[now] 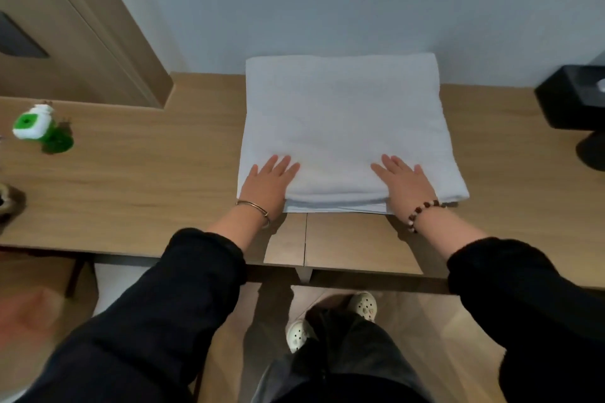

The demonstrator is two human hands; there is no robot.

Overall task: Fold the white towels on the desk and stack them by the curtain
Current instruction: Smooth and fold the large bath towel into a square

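While both hands lie flat, fingers spread, left hand point(269, 180) and right hand point(403, 182) pressing the folded white towel point(343, 114) on the worktop point(131, 180): smooth outward, keep edges aligned

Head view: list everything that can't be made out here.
- Curtain: outside the head view, so the stacking spot is unseen.
- White towel: near edge partly covered by the left hand and right hand; layer count unclear.
- Black box: cut off by the right edge.
- Green and white object: blurred, kind unclear.
- Brown thing: cut off by the left edge, blurred.
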